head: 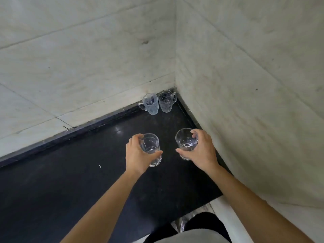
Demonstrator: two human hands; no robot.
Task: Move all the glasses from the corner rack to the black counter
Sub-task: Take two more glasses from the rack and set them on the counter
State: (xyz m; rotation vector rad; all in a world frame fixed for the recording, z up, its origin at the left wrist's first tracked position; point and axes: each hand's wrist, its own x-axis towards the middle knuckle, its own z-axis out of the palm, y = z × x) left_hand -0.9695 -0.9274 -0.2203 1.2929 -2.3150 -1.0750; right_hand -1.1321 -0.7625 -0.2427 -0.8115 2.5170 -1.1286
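Already we have two handled clear glass mugs parked in the glossy black stone counter corner; our left hand and right hand each wrap a clear tumbler, left tumbler and right tumbler, probably setting them down. No rack shows.

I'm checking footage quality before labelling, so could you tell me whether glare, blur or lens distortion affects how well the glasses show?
Head view: soft, even light; small glare spots on the black counter near its back edge; wide-angle bending bows the wall seams; the two handled glasses in the corner look slightly soft; the glass in the left hand and the glass in the right hand stay readable, though transparent against black.
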